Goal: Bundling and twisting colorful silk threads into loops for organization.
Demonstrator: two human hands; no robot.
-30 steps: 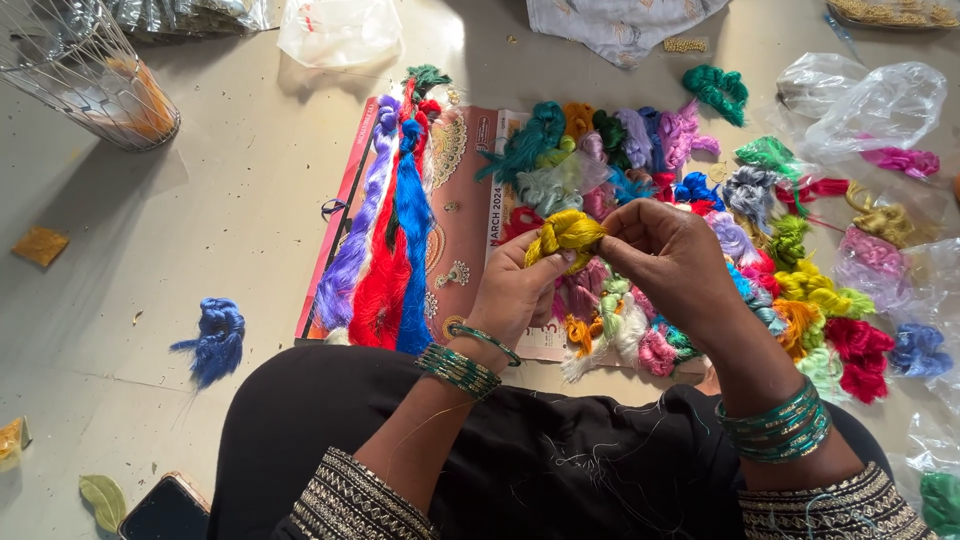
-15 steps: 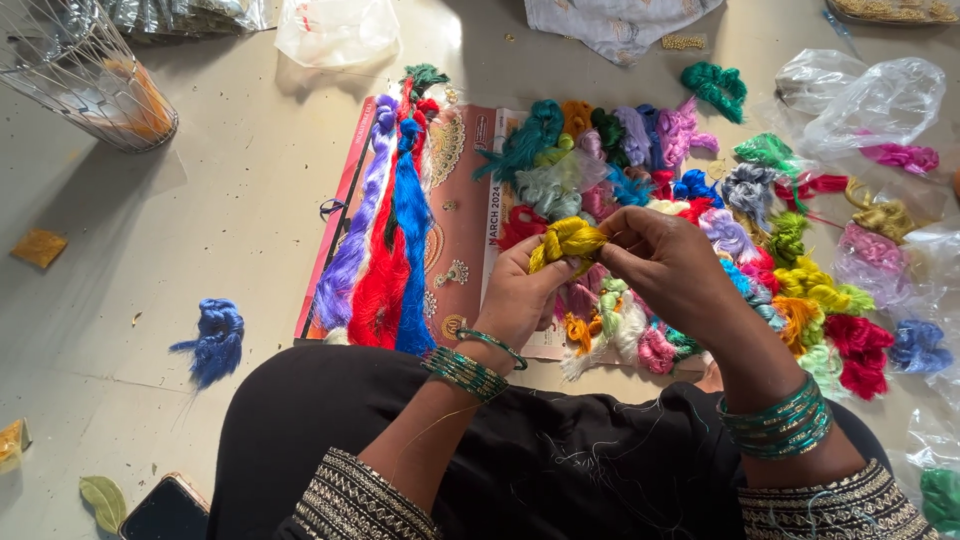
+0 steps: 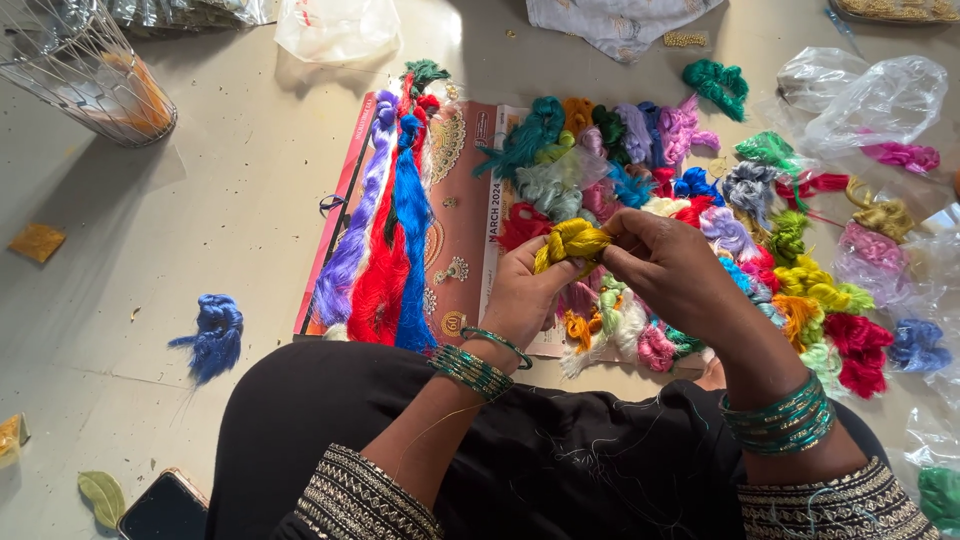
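Your left hand (image 3: 525, 290) grips the yellow thread skein (image 3: 568, 243) from below, above the calendar's (image 3: 465, 230) right edge, so your right hand (image 3: 665, 270) can pinch its strands.

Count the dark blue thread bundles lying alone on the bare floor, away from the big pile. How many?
1. The dark blue thread bundle lies on the floor left of the printed sheet. Both hands work a yellow thread bundle. Others may be hidden beyond the frame.

floor (image 3: 230, 200): smooth pale grey, sunlit | wire basket (image 3: 70, 70) far left | clear plastic bags (image 3: 860, 90) right
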